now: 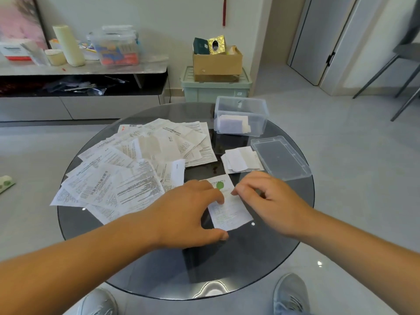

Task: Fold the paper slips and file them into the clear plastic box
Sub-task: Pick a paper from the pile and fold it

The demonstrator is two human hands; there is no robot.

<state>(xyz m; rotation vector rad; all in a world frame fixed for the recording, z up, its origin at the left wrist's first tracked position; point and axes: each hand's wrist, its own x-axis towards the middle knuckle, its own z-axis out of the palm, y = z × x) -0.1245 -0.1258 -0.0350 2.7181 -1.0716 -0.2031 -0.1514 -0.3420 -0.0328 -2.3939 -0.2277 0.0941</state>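
Note:
A white paper slip with a green dot [229, 210] lies flat on the round glass table [261, 253] in front of me. My left hand [188, 214] rests on its left side, fingertips on the paper and thumb by its near corner. My right hand [268, 198] pinches the slip's right edge between thumb and forefinger. The clear plastic box [241, 117] stands at the table's far right with folded slips inside. A small stack of folded slips [242, 160] lies between the box and my hands.
A wide spread of unfolded printed slips [136, 167] covers the table's left half. The box's clear lid [280, 158] lies at the right edge. Beyond the table are a low cabinet [79, 87], a green crate with a cardboard box [217, 62] and a chair [400, 64].

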